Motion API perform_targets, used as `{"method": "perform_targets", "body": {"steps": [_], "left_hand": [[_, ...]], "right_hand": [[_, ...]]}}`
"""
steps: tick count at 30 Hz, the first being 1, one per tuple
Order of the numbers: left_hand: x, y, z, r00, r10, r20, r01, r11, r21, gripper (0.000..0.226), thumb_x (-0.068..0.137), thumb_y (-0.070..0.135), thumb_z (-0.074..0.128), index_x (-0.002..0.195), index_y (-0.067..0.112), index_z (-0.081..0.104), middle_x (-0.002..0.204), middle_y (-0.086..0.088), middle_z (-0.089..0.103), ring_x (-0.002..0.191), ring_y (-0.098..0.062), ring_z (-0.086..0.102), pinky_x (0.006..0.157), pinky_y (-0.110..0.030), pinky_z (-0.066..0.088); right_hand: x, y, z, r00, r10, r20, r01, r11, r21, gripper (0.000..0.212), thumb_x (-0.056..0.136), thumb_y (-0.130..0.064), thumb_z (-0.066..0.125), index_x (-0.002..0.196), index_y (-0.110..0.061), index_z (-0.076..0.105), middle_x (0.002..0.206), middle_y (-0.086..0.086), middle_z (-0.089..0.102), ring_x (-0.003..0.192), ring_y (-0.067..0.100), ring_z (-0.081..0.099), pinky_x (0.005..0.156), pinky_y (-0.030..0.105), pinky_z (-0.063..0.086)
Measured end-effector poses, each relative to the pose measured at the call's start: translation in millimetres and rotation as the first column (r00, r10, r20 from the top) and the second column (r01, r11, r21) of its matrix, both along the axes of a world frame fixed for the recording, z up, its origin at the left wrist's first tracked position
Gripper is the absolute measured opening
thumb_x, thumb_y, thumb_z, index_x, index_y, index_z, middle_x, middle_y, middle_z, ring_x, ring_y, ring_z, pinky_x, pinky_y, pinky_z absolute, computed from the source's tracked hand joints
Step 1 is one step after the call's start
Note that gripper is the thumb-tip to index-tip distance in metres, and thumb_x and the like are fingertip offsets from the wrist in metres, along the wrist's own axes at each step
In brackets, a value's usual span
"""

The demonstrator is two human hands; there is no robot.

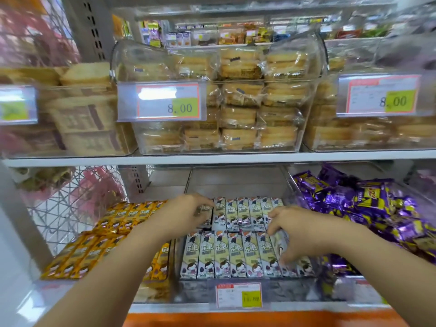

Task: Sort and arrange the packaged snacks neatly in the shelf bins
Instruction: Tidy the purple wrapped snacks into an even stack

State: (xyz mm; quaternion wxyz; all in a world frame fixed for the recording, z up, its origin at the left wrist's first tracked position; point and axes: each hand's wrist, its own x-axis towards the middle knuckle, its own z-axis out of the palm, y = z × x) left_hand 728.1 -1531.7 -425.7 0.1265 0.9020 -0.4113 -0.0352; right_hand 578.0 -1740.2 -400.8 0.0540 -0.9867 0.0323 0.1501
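While the packs (236, 252) sit in two rows in the lower-centre bin (195, 291), the left hand (186, 212) seems to pinch a back-row one and the right hand (292, 230) curls round front-row ones; a hasty tug could topple neighbours.

Left hand (188, 210) and right hand (292, 224) grip white snack packs (236, 253) in the middle bin (195, 291).

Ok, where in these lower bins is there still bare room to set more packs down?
Bare floor shows at the back of the middle bin, behind the white packs. The left bin looks bare behind the yellow packs. The purple packs heap the right bin full; the left hand and right hand crowd the white rows.
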Motion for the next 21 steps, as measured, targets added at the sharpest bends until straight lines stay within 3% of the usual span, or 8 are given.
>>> {"method": "perform_targets", "body": {"steps": [4, 7, 10, 14, 16, 17, 18, 21], "left_hand": [[-5, 22, -5, 0.999, 0.052, 0.013, -0.046, 0.954, -0.296, 0.029, 0.094, 0.025, 0.056, 0.121, 0.032, 0.06, 0.12, 0.013, 0.058, 0.107, -0.007, 0.055, 0.087, -0.019, 0.039], [-5, 39, -11, 0.99, 0.139, -0.025, -0.135, 0.872, -0.471, 0.025, 0.094, 0.023, 0.056, 0.117, 0.032, 0.061, 0.116, 0.016, 0.058, 0.11, -0.003, 0.052, 0.093, -0.022, 0.039], [-8, 46, -20, 0.977, 0.177, -0.119, -0.213, 0.786, -0.58, 0.024, 0.093, 0.018, 0.056, 0.111, 0.034, 0.062, 0.106, 0.019, 0.06, 0.099, 0.004, 0.056, 0.082, -0.012, 0.042], [-8, 47, -30, 0.961, 0.118, -0.249, -0.257, 0.711, -0.655, 0.024, 0.094, 0.019, 0.056, 0.105, 0.039, 0.061, 0.105, 0.026, 0.058, 0.095, 0.018, 0.051, 0.071, 0.001, 0.039], [-4, 49, -29, 0.961, 0.1, -0.258, -0.253, 0.698, -0.67, 0.025, 0.093, 0.021, 0.056, 0.104, 0.043, 0.061, 0.108, 0.027, 0.06, 0.099, 0.016, 0.052, 0.076, -0.003, 0.039], [-1, 50, -27, 0.963, 0.096, -0.253, -0.246, 0.701, -0.67, 0.026, 0.093, 0.022, 0.056, 0.102, 0.046, 0.059, 0.107, 0.027, 0.06, 0.1, 0.016, 0.053, 0.078, -0.004, 0.039], [2, 50, -25, 0.965, 0.094, -0.245, -0.238, 0.705, -0.668, 0.027, 0.093, 0.022, 0.057, 0.099, 0.048, 0.058, 0.105, 0.028, 0.061, 0.1, 0.016, 0.053, 0.077, -0.004, 0.04], [12, 52, -22, 0.971, 0.102, -0.215, -0.223, 0.699, -0.679, 0.024, 0.092, 0.019, 0.058, 0.103, 0.04, 0.062, 0.102, 0.024, 0.064, 0.097, 0.016, 0.055, 0.076, -0.005, 0.044]], "right_hand": [[-4, -1, 5, 0.992, -0.069, 0.11, 0.061, 0.995, 0.074, 0.048, 0.07, -0.027, 0.074, 0.116, -0.024, 0.064, 0.134, -0.003, 0.049, 0.119, 0.015, 0.05, 0.098, 0.032, 0.045], [0, 11, 18, 0.954, -0.124, 0.273, 0.032, 0.947, 0.319, 0.037, 0.07, -0.026, 0.077, 0.107, -0.026, 0.07, 0.126, -0.015, 0.053, 0.113, 0.01, 0.055, 0.098, 0.032, 0.046], [27, 38, 12, 0.909, -0.216, 0.358, -0.018, 0.835, 0.55, 0.041, 0.075, -0.032, 0.075, 0.115, -0.031, 0.065, 0.126, -0.02, 0.048, 0.12, 0.003, 0.045, 0.108, 0.03, 0.034], [78, 69, -19, 0.872, -0.426, 0.239, -0.002, 0.487, 0.874, 0.03, 0.081, -0.023, 0.072, 0.108, -0.034, 0.064, 0.113, -0.012, 0.063, 0.095, 0.004, 0.062, 0.089, 0.019, 0.049], [102, 80, -30, 0.857, -0.504, 0.112, 0.019, 0.248, 0.969, 0.021, 0.084, -0.014, 0.069, 0.096, -0.031, 0.065, 0.107, -0.004, 0.068, 0.097, 0.01, 0.064, 0.088, 0.021, 0.05], [111, 84, -35, 0.852, -0.519, 0.07, 0.035, 0.188, 0.982, 0.02, 0.084, -0.012, 0.068, 0.095, -0.029, 0.066, 0.106, -0.003, 0.069, 0.103, 0.014, 0.063, 0.089, 0.023, 0.049], [119, 86, -40, 0.856, -0.512, 0.072, 0.051, 0.223, 0.973, 0.019, 0.085, -0.014, 0.067, 0.098, -0.027, 0.066, 0.107, -0.004, 0.068, 0.108, 0.015, 0.062, 0.089, 0.024, 0.048], [125, 91, -47, 0.902, -0.387, 0.192, 0.091, 0.603, 0.792, 0.035, 0.087, -0.026, 0.065, 0.122, -0.022, 0.06, 0.109, -0.013, 0.058, 0.112, 0.009, 0.056, 0.089, 0.019, 0.039]]}}
